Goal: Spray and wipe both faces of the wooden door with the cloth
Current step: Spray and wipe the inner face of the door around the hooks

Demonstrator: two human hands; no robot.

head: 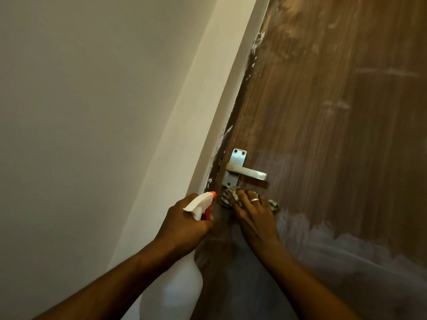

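Presses the cloth [227, 197] against the door [323, 116] with the right hand [254, 214], just below the handle [246, 173] and close to the door's latch edge. Covers most of the cloth with the spread fingers [245, 195], leaving one patterned bunch poking out past the fingertips on the left and another past the little-finger side on the right. Lays those fingers fairly straight over the fabric, released rather than clenched, with the palm toward the wood and a fold of cloth across one finger. Wears a ring [254, 200]. Reaches up from bottom right with a bare forearm, wrist lower than fingertips. Grasps the bottle [200, 203] in the left hand [184, 226], with fingers wrapped round the neck under the white spray head and the orange nozzle aimed at the door edge, right beside the cloth. Holds the bottle upright, its pale body hanging below the fist and blurred at the bottom of the view; nothing legible on it. Stretches the left forearm in from bottom left, in front of the frame [208, 107] and wall [92, 112]. Shows a dull, wet-looking sheen on the lower door around and beneath the right hand, with whitish smears higher up and along the edge.
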